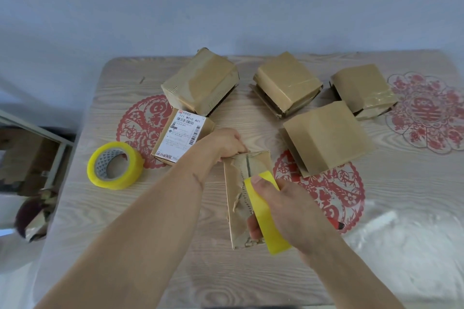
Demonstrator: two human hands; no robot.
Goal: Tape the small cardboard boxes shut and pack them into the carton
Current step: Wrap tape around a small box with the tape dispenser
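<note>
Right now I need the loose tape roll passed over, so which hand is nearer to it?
Left. The left hand grips the far end of the small box, right of the tape roll. The right hand, holding a yellow roll, is farther right.

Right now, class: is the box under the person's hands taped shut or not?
Not yet taped. The box shows a bare, torn seam; the right hand holds yellow tape over it, the left hand holding its far end.
</note>
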